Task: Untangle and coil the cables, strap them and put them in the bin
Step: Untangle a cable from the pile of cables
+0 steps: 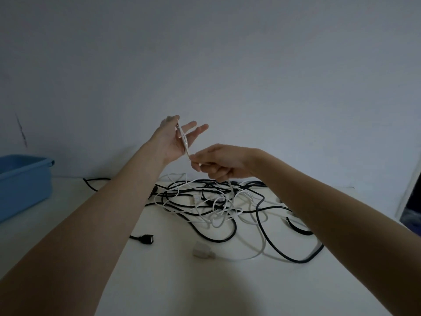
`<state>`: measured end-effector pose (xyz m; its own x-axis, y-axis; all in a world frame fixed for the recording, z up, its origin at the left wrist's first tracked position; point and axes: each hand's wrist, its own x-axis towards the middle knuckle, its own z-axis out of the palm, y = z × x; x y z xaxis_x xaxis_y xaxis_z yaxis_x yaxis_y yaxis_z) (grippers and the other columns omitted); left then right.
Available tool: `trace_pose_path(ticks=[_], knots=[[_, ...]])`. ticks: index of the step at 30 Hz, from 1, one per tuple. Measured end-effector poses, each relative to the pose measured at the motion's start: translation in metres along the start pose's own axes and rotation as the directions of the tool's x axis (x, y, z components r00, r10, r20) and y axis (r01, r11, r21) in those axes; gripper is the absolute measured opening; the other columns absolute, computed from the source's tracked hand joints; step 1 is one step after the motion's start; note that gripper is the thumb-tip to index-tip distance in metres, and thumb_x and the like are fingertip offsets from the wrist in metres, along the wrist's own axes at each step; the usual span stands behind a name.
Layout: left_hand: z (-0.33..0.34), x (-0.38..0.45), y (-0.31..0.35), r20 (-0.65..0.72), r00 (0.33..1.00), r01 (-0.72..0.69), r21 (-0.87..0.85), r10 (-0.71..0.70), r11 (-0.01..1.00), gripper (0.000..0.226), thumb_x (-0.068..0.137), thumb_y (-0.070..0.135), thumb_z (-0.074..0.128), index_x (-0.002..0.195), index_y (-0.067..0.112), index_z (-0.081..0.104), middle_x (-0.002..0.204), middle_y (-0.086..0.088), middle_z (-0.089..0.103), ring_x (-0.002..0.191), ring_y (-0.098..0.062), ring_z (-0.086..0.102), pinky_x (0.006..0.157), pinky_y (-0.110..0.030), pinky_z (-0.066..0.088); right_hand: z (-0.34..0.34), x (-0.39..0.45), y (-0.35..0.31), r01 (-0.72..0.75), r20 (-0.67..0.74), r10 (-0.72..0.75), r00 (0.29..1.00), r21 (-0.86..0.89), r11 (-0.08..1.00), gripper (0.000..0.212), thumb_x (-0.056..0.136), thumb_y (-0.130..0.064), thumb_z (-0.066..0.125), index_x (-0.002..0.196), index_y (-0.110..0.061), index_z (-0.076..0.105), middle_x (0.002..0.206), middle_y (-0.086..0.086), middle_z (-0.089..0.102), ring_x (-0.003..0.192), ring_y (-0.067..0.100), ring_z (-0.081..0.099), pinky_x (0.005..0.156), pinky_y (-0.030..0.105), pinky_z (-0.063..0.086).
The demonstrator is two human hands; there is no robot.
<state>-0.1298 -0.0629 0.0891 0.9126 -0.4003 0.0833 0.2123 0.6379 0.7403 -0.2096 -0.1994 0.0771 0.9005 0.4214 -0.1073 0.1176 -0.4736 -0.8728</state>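
My left hand [172,142] is raised above the table, fingers stretched out, with a few loops of a thin white cable [183,139] lying across the palm and held under the thumb. Just below it my right hand [219,164] pinches the same white cable, which drops from that hand into the tangle of black and white cables [205,201] on the white table [182,283]. The blue plastic bin [22,179] stands at the far left of the table, against the wall.
A black USB socket end [147,238] lies loose in front of the tangle, and a white plug [201,248] lies nearer the front. A black cable loop [293,258] reaches toward the right. A door frame edge [407,190] is at the far right.
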Motion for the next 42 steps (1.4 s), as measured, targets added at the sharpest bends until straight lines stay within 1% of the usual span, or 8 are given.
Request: trace_pose_path(ticks=[5, 10, 15, 19, 26, 29, 34, 42], knots=[[-0.008, -0.002, -0.003, -0.025, 1.0, 0.002, 0.01, -0.002, 1.0, 0.037, 0.102, 0.025, 0.038, 0.137, 0.014, 0.034, 0.115, -0.021, 0.058, 0.069, -0.034, 0.071, 0.043, -0.026, 0.054, 0.0, -0.003, 0.002, -0.098, 0.066, 0.108, 0.992, -0.132, 0.986, 0.035, 0.101, -0.03, 0.04, 0.073, -0.012, 0.05, 0.047, -0.007, 0.026, 0.037, 0.007, 0.016, 0.04, 0.02, 0.012], [0.01, -0.023, -0.007, 0.238, 0.95, 0.171, 0.154, -0.204, 0.973, 0.039, 0.101, 0.034, 0.033, 0.136, 0.02, 0.043, 0.1, -0.014, 0.071, 0.041, -0.002, 0.058, 0.028, -0.008, 0.034, 0.004, 0.005, 0.019, -0.312, -0.092, 0.301, 0.949, -0.389, 0.867, 0.061, 0.09, -0.062, 0.04, 0.052, -0.014, 0.037, 0.044, -0.003, 0.023, 0.039, 0.013, 0.018, 0.047, 0.022, 0.027], [0.012, -0.048, -0.004, 0.337, 0.764, 0.221, 0.664, -0.55, 0.714, 0.039, 0.088, 0.041, 0.04, 0.123, 0.032, 0.056, 0.115, -0.013, 0.067, 0.045, -0.009, 0.063, 0.031, -0.013, 0.043, -0.026, 0.003, 0.029, -0.383, -0.311, 0.258, 0.915, -0.461, 0.801, 0.043, 0.088, -0.047, 0.054, 0.083, -0.005, 0.051, 0.056, 0.0, 0.033, 0.046, 0.012, 0.028, 0.051, 0.021, 0.034], [-0.005, -0.049, -0.008, 0.21, 0.708, 0.252, 0.816, -0.674, 0.52, 0.042, 0.09, 0.049, 0.035, 0.13, 0.043, 0.042, 0.135, -0.005, 0.055, 0.076, -0.027, 0.072, 0.06, -0.023, 0.057, -0.056, -0.008, -0.001, -0.36, -0.469, 0.132, 0.873, -0.439, 0.823, 0.034, 0.082, -0.029, 0.071, 0.062, -0.012, 0.049, 0.049, 0.0, 0.032, 0.045, 0.013, 0.028, 0.047, 0.02, 0.031], [-0.037, -0.025, -0.016, -0.096, 0.91, 0.39, 0.528, -0.404, 0.754, 0.041, 0.098, 0.034, 0.042, 0.138, 0.023, 0.039, 0.148, -0.017, 0.032, 0.081, -0.039, 0.064, 0.058, -0.04, 0.058, -0.076, -0.013, -0.034, -0.107, -0.673, -0.043, 0.738, -0.18, 0.978, 0.038, 0.082, -0.008, 0.068, 0.056, -0.012, 0.041, 0.049, 0.0, 0.032, 0.04, 0.011, 0.026, 0.037, 0.018, 0.023], [-0.039, -0.016, -0.02, -0.194, 0.954, 0.285, 0.35, -0.228, 0.892, 0.034, 0.102, 0.025, 0.039, 0.134, 0.013, 0.037, 0.136, -0.02, 0.035, 0.08, -0.042, 0.057, 0.043, -0.047, 0.054, -0.057, -0.011, -0.045, 0.075, -0.503, -0.101, 0.859, -0.073, 0.995, 0.027, 0.092, -0.015, 0.058, 0.066, -0.011, 0.05, 0.044, -0.006, 0.03, 0.035, 0.006, 0.023, 0.035, 0.016, 0.016], [-0.026, -0.005, -0.01, -0.258, 0.965, 0.088, 0.167, -0.043, 0.982, 0.04, 0.105, 0.025, 0.023, 0.142, 0.01, 0.025, 0.122, -0.014, 0.042, 0.089, -0.043, 0.064, 0.081, -0.06, 0.045, -0.022, -0.008, -0.035, 0.031, -0.026, -0.036, 0.999, -0.146, 0.989, 0.03, 0.1, -0.021, 0.039, 0.106, 0.002, 0.058, 0.05, -0.008, 0.034, 0.04, 0.005, 0.023, 0.038, 0.017, 0.018], [0.004, -0.01, 0.011, 0.063, 0.996, -0.043, -0.246, 0.06, 0.968, 0.042, 0.103, 0.033, 0.03, 0.144, 0.023, 0.032, 0.132, -0.026, 0.05, 0.063, -0.04, 0.069, 0.053, -0.031, 0.058, 0.0, -0.001, 0.019, -0.147, 0.011, 0.15, 0.989, -0.108, 0.983, 0.046, 0.099, -0.041, 0.038, 0.068, -0.011, 0.054, 0.044, -0.008, 0.023, 0.035, 0.005, 0.015, 0.038, 0.018, 0.011]])
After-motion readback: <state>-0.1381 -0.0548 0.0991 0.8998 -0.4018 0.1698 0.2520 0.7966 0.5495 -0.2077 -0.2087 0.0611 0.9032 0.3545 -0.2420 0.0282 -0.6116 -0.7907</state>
